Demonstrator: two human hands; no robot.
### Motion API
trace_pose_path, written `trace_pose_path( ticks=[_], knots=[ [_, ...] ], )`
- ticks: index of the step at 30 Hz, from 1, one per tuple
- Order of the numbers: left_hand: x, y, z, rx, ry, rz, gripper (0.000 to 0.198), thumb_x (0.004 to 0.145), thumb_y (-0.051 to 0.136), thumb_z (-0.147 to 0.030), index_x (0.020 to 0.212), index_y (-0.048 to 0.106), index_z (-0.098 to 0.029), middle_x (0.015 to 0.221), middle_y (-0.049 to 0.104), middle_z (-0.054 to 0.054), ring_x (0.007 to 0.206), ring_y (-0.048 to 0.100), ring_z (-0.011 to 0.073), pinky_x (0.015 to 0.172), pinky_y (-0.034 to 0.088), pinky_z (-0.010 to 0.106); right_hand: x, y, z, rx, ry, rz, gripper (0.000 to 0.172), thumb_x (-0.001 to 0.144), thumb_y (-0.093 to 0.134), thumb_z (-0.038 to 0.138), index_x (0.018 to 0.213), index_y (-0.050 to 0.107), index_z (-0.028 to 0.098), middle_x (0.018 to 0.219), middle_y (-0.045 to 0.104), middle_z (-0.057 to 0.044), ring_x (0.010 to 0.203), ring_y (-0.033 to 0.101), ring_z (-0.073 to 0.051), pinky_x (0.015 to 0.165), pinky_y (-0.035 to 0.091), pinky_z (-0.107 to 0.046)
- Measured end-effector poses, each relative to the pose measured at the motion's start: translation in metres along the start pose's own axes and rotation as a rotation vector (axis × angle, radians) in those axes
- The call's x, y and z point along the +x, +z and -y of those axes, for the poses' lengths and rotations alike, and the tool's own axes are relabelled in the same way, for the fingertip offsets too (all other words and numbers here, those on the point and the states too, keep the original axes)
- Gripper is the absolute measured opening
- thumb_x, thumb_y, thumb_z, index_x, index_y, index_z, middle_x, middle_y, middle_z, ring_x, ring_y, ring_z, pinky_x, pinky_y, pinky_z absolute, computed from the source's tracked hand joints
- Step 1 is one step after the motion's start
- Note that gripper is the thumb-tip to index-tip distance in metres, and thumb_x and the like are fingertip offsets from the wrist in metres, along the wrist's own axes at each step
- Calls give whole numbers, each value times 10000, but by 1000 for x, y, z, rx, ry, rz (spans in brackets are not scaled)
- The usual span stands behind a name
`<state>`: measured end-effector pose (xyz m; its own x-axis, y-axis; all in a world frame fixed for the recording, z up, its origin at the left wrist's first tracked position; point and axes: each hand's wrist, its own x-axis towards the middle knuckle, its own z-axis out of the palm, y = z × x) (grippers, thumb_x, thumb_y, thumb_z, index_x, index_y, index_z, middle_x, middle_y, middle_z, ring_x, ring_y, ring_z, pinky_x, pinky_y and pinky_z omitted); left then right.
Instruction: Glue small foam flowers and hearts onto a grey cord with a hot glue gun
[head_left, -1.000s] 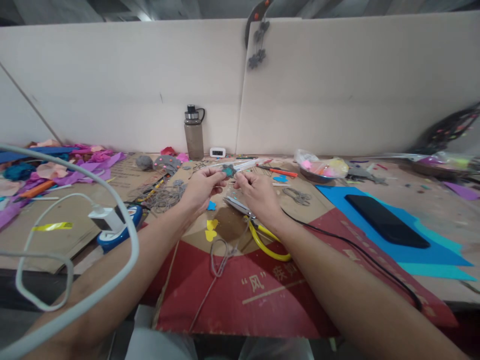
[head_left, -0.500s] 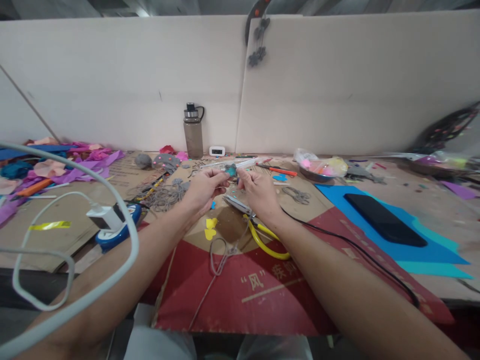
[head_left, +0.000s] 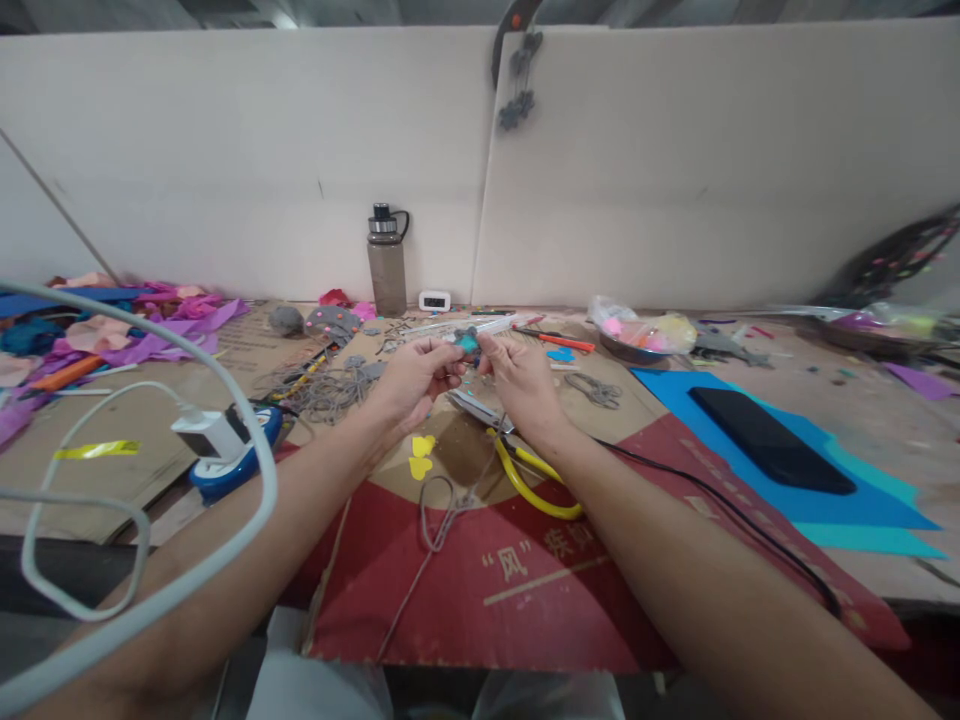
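Observation:
Above the middle of the cardboard sheet (head_left: 405,600), both my hands come together at a small teal and grey piece (head_left: 469,342), too small to make out in detail. My left hand (head_left: 412,385) pinches it from the left between thumb and fingers. My right hand (head_left: 521,385) pinches at its right side, its fingertips partly hidden. Scissors with yellow handles (head_left: 529,495) lie below my right hand, which covers part of them. Yellow cut-out shapes (head_left: 421,458) and a loop of grey cord (head_left: 433,545) lie nearer me on the cardboard.
A bottle (head_left: 387,270) and small white clock (head_left: 434,301) stand at the back. Blue sheets (head_left: 675,410) carry a black phone (head_left: 769,440) at right. A white cable (head_left: 262,470) loops across the left, near a blue power strip (head_left: 225,478). Crumpled colored paper (head_left: 112,335) lies far left.
The teal piece has turned slightly and sits a little closer to my right fingers. My right hand has shifted slightly; the surroundings look the same.

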<state>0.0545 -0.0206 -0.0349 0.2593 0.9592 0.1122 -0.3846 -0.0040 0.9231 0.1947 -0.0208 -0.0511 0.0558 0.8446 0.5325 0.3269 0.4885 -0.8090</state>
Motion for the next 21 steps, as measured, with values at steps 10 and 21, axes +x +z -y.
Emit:
trace_pose_path(
  ticks=[10,21],
  knots=[
    [1,-2,0,-103,-110,35,79,687,692,-135,712,620,-116,610,595,-4,534,534,57,561,462,192,-1,-1,6,105,61,25,526,828,462,645,563,507,194,506,450,25,529,427,-112,548,322,-254],
    [1,-4,-3,11,-75,102,129,682,746,-159,686,622,-126,637,644,4,596,604,70,614,485,193,1,-6,4,-23,-52,-2,424,881,485,478,594,560,175,582,583,3,560,488,-113,574,347,-253]
  ],
)
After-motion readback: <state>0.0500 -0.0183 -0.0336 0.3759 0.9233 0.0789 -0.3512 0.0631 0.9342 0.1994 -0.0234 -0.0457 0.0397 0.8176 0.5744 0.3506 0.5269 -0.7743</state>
